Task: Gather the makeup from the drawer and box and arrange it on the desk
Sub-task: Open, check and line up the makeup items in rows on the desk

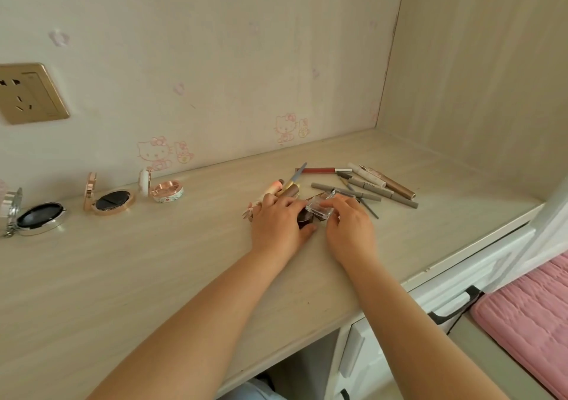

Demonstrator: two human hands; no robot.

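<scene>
On the pale wooden desk (153, 276), my left hand (278, 224) grips a small dark brown makeup pot (305, 217), fingers and thumb curled round it. My right hand (350, 224) pinches a clear plastic case (321, 209) right beside that pot. Behind my hands lie a gold-and-brown tube (289, 189), a pink-tipped stick (272, 188), a red lip gloss (319, 170) and several grey and gold pencils (381, 186). Three open compacts stand at the left: silver (37, 216), rose gold (112, 201) and a floral one (166, 190).
A gold wall socket (30, 92) sits on the wall at the far left. White drawers (479, 273) with a black handle (455, 307) are under the desk's right end. A pink quilted cushion (528, 316) lies at the lower right.
</scene>
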